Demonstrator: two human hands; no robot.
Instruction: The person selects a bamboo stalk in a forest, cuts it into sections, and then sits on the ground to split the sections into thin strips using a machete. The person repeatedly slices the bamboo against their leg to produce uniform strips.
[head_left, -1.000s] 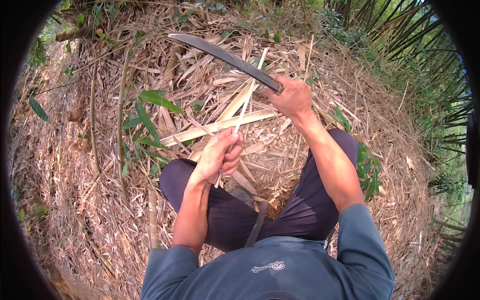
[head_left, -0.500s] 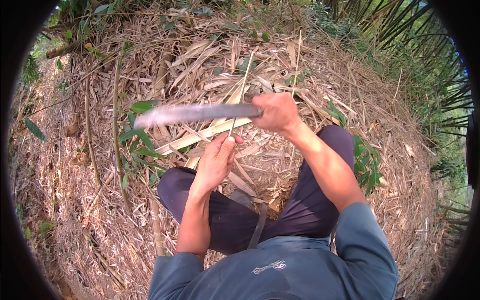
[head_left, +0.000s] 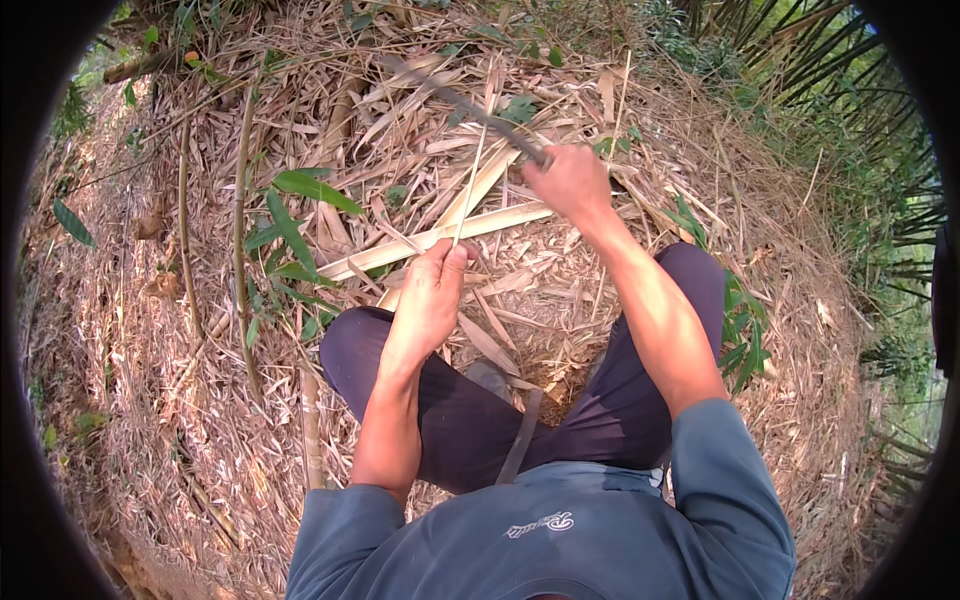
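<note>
My left hand is closed, pinching the lower end of a thin, pale bamboo strip between thumb and fingers. The strip stands up and away from me. Farther out, my right hand grips a long-bladed knife, its blade slanting to the far left and smeared by motion. In the picture the blade crosses the strip's upper part; whether they touch, I cannot tell. Beyond my left hand, a wide split bamboo piece lies on the ground, crossing another pale split length.
Dry bamboo leaves cover the ground. My bent legs flank the work area. A green leafy sprig and a thin upright stem stand to the left. Green leaves grow by my right knee; dark stalks rise at the far right.
The knife blade has swung from pointing left, just above my left hand, to slanting far left. My right hand has moved outward and slightly right. My left hand still pinches the strip.
</note>
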